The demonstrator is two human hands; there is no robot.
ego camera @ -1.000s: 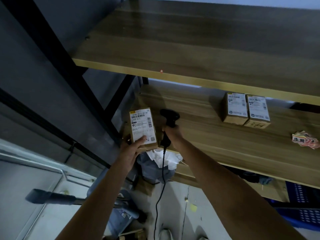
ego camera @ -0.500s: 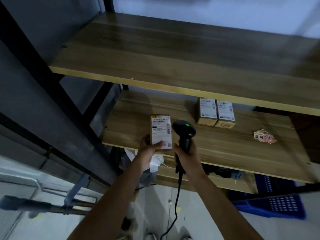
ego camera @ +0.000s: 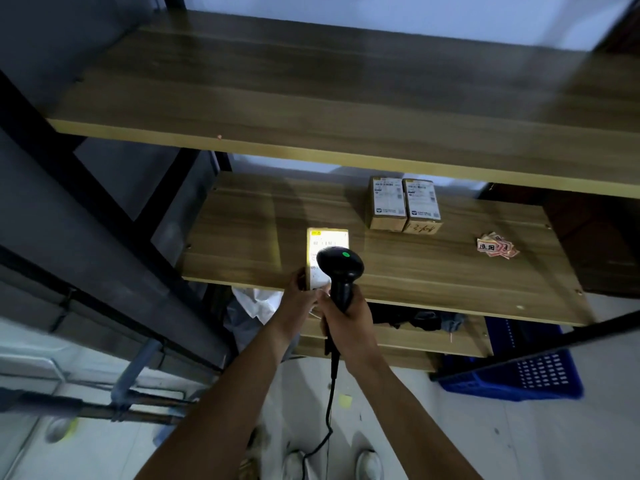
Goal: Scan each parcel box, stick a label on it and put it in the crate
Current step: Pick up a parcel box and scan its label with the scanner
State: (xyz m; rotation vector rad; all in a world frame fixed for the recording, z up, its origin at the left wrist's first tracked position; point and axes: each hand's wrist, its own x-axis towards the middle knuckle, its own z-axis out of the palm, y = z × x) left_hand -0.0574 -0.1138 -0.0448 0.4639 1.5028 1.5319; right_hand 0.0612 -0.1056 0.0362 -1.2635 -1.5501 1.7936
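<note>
Head view: left hand (ego camera: 298, 296) grips a parcel box (ego camera: 327, 247), right hand (ego camera: 348, 315) grips the scanner (ego camera: 340, 268) mid-scan; labelling, crating and two shelf boxes (ego camera: 403, 205) remain.

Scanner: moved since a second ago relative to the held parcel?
Yes. The scanner has shifted right to left, from beside the held parcel to over its label.

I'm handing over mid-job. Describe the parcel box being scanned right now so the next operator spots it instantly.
Start at the middle wooden shelf. At its front edge the left hand holds one parcel box upright, just behind the black barcode scanner in the right hand. Unlike the two parcel boxes resting side by side further back, its label is lit bright by the scanner.
</note>
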